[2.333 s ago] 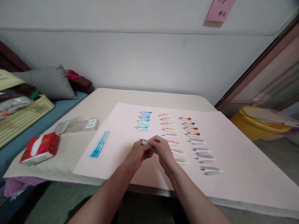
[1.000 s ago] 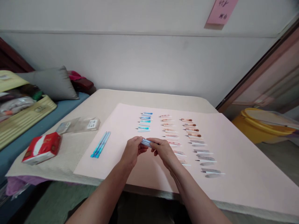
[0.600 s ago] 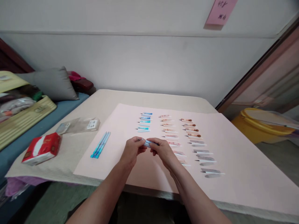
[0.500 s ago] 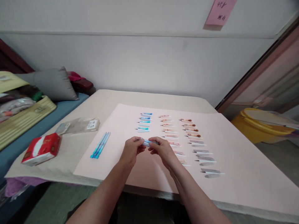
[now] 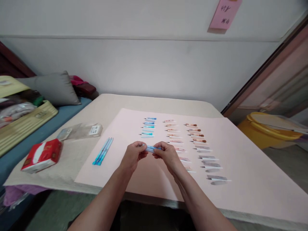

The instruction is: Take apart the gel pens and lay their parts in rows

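Both hands meet over the middle of the pink sheet, holding a light-blue pen (image 5: 150,148) level between them. My left hand (image 5: 134,154) pinches its left end between thumb and fingers. At the other end, my right hand (image 5: 166,154) is closed on it, the fingertips hiding that part. Three blue pens (image 5: 103,151) lie side by side to the left. Beyond my hands is a column of blue pen parts (image 5: 148,126) with dark tips. Pink-patterned pen parts (image 5: 171,130), brown ones (image 5: 197,135) and grey ones (image 5: 210,165) lie in columns to the right.
A pink sheet (image 5: 250,179) covers much of the cloth-topped table (image 5: 154,102). At the left are a red tissue pack (image 5: 42,155) and a clear plastic bag (image 5: 83,131). A yellow bin (image 5: 258,130) stands right of the table, and a wall (image 5: 144,67) rises behind it.
The camera view has shifted slightly. Both hands still hold the pen, and slightly more of its middle shows between the fingers. The laid-out parts have not moved.
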A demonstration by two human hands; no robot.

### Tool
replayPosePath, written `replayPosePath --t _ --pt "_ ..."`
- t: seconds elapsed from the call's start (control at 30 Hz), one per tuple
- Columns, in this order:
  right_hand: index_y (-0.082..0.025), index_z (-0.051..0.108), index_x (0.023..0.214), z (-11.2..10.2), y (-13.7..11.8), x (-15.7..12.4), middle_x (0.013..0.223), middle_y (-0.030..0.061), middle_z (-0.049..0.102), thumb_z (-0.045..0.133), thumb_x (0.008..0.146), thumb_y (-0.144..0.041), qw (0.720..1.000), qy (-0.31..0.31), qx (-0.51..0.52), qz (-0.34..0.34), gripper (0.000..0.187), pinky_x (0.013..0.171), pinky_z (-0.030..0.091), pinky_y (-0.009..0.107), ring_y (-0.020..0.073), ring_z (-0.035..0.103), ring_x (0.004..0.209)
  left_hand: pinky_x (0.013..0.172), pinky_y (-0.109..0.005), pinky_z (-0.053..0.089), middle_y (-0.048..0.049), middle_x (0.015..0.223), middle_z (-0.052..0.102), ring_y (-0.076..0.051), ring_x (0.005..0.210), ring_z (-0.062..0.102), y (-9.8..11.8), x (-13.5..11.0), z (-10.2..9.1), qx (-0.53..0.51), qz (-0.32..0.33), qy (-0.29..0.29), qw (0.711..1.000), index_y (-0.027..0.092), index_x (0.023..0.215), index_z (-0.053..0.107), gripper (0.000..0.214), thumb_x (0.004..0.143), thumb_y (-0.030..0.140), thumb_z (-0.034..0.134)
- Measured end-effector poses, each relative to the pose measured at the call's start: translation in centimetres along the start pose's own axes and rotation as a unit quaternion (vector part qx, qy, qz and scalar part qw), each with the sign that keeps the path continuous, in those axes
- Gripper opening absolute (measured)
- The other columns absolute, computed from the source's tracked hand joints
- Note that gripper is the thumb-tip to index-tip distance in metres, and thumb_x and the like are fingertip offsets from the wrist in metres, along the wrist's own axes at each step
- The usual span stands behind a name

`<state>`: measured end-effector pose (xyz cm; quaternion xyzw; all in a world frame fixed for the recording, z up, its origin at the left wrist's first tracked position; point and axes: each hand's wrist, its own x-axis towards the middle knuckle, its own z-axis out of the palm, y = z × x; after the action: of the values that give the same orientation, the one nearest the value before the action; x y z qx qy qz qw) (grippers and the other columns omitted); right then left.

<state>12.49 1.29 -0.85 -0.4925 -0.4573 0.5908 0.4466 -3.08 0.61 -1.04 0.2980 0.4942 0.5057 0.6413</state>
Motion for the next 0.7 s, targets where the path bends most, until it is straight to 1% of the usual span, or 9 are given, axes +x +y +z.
replayPosePath --t 0.07,0.13,0.23,0.33,0.47,0.57,0.7 --pt "-0.016 0.061 0.074 0.01 -0.24 -0.16 0.062 0.0011 0.062 0.067 0.065 -0.03 1.0 -0.003 0.011 0.005 0.018 0.057 0.048 0.028 0.016 0.062 0.057 0.059 -0.023 0.045 -0.003 0.068 0.059 -0.01 0.058 0.057 -0.06 0.14 -0.11 -0.003 0.002 0.0 1.0 0.012 0.077 0.062 0.021 0.063 0.025 0.072" --pt "-0.016 0.062 0.078 -0.05 -0.48 -0.31 0.07 0.0031 0.064 0.064 0.07 -0.038 0.999 -0.004 0.04 0.017 0.024 0.062 0.05 0.03 0.0171 0.064 0.063 0.059 -0.022 0.045 -0.0021 0.066 0.058 -0.009 0.058 0.057 -0.1 0.3 -0.19 -0.016 0.004 0.004 1.0 0.012 0.077 0.063 0.021 0.063 0.025 0.072" --pt "-0.016 0.061 0.084 -0.27 -0.66 -0.34 0.072 0.0044 0.064 0.06 0.073 -0.046 0.995 0.007 0.09 0.038 0.032 0.064 0.051 0.03 0.0179 0.065 0.066 0.057 -0.02 0.044 -0.0004 0.065 0.057 -0.008 0.058 0.056 -0.07 0.51 -0.3 -0.039 0.007 0.022 0.999 0.013 0.077 0.063 0.021 0.063 0.024 0.073" --pt "-0.015 0.061 0.084 -0.53 -0.62 -0.18 0.07 0.0038 0.063 0.065 0.069 -0.04 0.994 0.02 0.099 0.037 0.029 0.065 0.051 0.03 0.0176 0.065 0.067 0.055 -0.019 0.043 0.0005 0.065 0.056 -0.008 0.057 0.056 0.08 0.58 -0.34 -0.054 0.015 0.041 0.998 0.013 0.078 0.063 0.023 0.061 0.024 0.074" --pt "-0.016 0.06 0.083 -0.67 -0.53 -0.07 0.065 0.0013 0.063 0.068 0.064 -0.029 0.995 0.028 0.092 0.023 0.025 0.067 0.05 0.031 0.0162 0.064 0.063 0.054 -0.019 0.043 0.0004 0.066 0.057 -0.007 0.056 0.056 0.22 0.45 -0.25 -0.047 0.017 0.041 0.998 0.013 0.078 0.063 0.024 0.061 0.025 0.075" --pt "-0.015 0.06 0.083 -0.63 -0.59 -0.17 0.064 0.0014 0.063 0.066 0.065 -0.028 0.996 0.028 0.078 0.017 0.023 0.068 0.05 0.031 0.0163 0.063 0.063 0.053 -0.018 0.043 0.0005 0.066 0.056 -0.007 0.056 0.056 0.19 0.46 -0.27 -0.044 0.013 0.038 0.998 0.013 0.079 0.063 0.024 0.062 0.024 0.074" --pt "-0.015 0.06 0.087 -0.78 -0.89 -0.25 0.068 0.004 0.065 0.065 0.067 -0.03 0.999 0.027 0.039 0.024 0.026 0.066 0.048 0.031 0.0183 0.064 0.069 0.052 -0.017 0.044 0.0008 0.066 0.056 -0.006 0.055 0.056 0.05 1.0 -0.79 -0.049 0.016 0.049 0.997 0.013 0.079 0.063 0.023 0.062 0.023 0.074"
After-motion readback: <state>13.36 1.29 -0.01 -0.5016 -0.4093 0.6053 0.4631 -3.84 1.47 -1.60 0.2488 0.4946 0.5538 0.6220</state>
